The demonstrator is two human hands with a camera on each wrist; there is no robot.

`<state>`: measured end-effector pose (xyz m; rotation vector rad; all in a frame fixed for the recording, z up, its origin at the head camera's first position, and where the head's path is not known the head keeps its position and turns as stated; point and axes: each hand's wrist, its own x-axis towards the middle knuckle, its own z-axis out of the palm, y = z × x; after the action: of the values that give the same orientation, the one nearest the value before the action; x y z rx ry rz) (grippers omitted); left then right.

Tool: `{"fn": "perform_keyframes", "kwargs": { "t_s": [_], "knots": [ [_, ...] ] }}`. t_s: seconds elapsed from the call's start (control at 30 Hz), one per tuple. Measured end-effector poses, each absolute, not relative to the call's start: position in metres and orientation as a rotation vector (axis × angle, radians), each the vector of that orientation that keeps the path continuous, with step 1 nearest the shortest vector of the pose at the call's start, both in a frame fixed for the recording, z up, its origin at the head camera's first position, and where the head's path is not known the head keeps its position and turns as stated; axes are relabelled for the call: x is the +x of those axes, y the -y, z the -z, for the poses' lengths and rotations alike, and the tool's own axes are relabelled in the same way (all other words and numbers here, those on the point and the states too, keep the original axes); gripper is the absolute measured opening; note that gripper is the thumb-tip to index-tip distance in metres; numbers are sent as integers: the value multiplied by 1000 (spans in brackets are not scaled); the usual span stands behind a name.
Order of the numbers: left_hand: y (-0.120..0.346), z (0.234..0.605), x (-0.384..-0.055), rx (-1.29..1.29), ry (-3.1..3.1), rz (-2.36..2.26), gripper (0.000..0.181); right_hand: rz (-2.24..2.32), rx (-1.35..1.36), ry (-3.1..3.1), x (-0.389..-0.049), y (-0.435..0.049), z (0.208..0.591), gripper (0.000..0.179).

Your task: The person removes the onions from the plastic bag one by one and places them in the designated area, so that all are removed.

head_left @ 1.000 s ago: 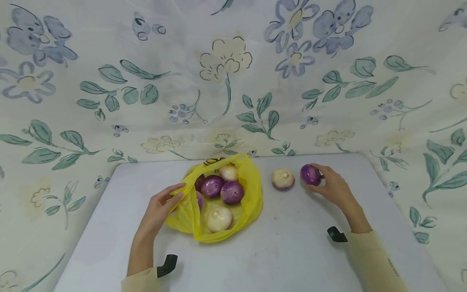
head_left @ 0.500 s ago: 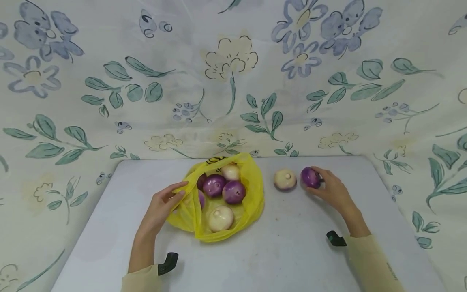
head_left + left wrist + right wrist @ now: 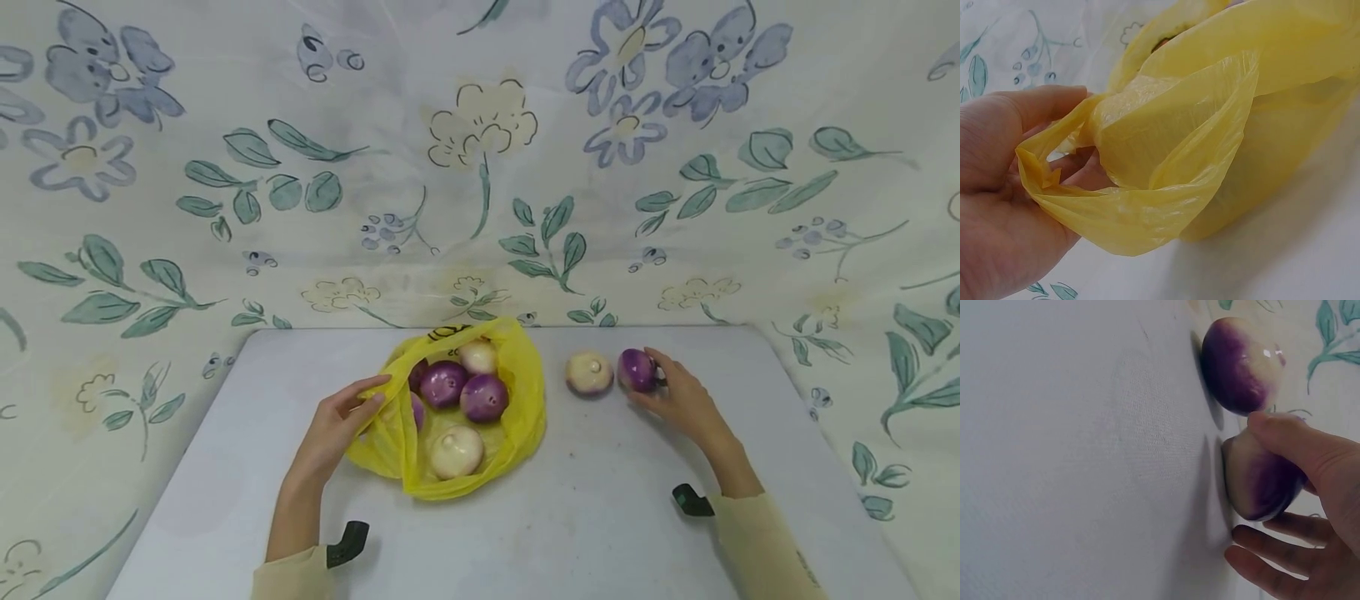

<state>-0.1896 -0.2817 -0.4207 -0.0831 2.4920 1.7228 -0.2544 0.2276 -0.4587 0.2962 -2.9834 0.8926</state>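
While the left hand (image 3: 330, 425) is pinching the rim of a yellow bag (image 3: 528, 392) between thumb and fingers, the right hand (image 3: 686, 404) is gripping a purple-and-white turnip (image 3: 637, 371), its thumb and fingers closing around opposite sides. That turnip is sitting toward the far right of the white table (image 3: 600, 508) (whether it is quite touching the surface, I cannot tell). Just beside it, on the side toward the bag, a pale-topped turnip (image 3: 588, 372) is standing on the table. Inside the bag's wide mouth, two purple turnips (image 3: 444, 384) are lying side by side, a white turnip (image 3: 457, 452) is resting near the front, a pale turnip (image 3: 477, 357) is lying at the back, and others are showing only partly at the left. Behind the table a floral cloth (image 3: 480, 167) is hanging.
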Motion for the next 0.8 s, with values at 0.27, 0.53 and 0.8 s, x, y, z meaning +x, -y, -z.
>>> {"fn": "perform_keyframes", "kwargs": {
  "t_s": [0.27, 0.53, 0.8],
  "knots": [
    [282, 420, -188, -91, -2490, -1713, 45, -884, 291, 2975, -250, -229, 460, 81],
    [281, 420, -189, -82, -2507, -1714, 45, -880, 278, 2983, -247, -231, 460, 82],
    [281, 419, -189, -90, -2500, -1714, 45, -901, 298, 2934, -242, -234, 460, 77]
  ]
}}
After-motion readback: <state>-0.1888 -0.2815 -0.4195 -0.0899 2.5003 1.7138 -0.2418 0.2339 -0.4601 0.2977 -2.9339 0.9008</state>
